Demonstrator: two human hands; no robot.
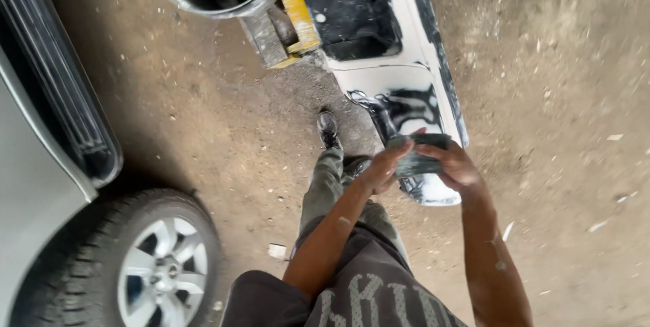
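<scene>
Both hands, left (380, 168) and right (457, 164), pinch a dark pad (418, 154) by its ends, fingers curled, above the near end of the white panel (406, 97) on the dirt floor (223, 117). A loose grip could drop it into grit, likely scratching the panel later.

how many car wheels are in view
1: a car wheel with a silver alloy rim sits at the lower left, on the dirt ground beside the person's legs. The car's other wheels lie outside the picture, so more may be hidden.
</scene>
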